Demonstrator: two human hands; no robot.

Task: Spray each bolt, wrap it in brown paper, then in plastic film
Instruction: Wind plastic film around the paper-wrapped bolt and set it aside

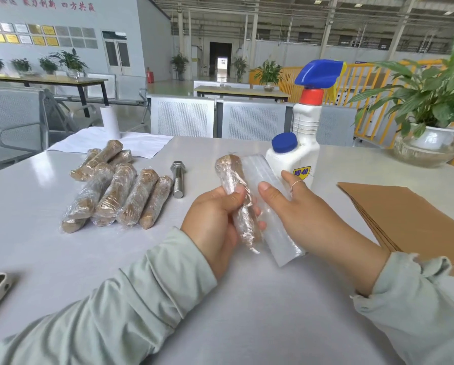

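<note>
The left hand (215,219) grips a paper-wrapped bolt (237,196), fingers curled round its middle, while the right hand (307,214) holds the roll of plastic film (265,204) just beside it, thumb on top and fingers behind. Film already clings around the bolt, so this looks like the final step, the film wrap; the next move probably calls for turning the bolt to draw more film off, then tearing it free and smoothing the loose end. To the left lies a pile of finished bolts (115,191), and beside it one bare bolt (178,179) not yet sprayed. Behind the hands stands a white spray bottle (303,133) with a blue trigger head; its fill level cannot be told. A stack of brown paper sheets (405,217) lies to the right on the table (247,299).
</note>
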